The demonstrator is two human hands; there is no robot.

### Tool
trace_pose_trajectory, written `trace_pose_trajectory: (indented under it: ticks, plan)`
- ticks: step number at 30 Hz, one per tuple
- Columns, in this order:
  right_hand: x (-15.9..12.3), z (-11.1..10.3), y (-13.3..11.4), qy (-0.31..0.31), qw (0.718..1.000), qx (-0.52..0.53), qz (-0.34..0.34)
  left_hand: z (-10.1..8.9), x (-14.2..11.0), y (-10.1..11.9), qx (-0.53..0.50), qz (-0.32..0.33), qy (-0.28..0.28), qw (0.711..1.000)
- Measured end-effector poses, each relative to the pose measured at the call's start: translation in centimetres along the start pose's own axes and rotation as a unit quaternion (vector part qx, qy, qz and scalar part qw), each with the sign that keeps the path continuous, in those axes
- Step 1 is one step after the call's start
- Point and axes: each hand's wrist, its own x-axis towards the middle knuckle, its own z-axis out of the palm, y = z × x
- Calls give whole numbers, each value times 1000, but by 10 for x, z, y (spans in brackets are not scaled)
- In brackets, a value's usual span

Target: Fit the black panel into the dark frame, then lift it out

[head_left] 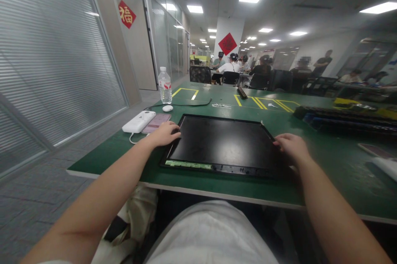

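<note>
A black flat screen panel lies face up on the green table in front of me. A green strip runs along the left part of its near edge, with small dark parts beside it. My left hand grips the panel's left edge, thumb on top and fingers curled around the frame. At the opposite edge, my right hand pinches the frame; its lower fingers are partly hidden. Both forearms reach in from the bottom of the view.
Left of the panel are a white power bank with a cable, a pink phone, a white earbud case and a water bottle. Dark long parts are piled at right. People sit at tables behind.
</note>
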Motion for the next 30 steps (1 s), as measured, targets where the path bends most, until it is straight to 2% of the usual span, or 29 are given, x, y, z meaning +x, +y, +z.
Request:
trace_pose_trajectory:
  ticks: [6, 30]
  plan:
    - [0, -1, -2, 6, 1000, -9, -9, 6, 4, 0, 16, 7, -21, 1000]
    - [-1, -1, -3, 5, 1000, -13, -4, 12, 9, 0, 30, 2, -23, 999]
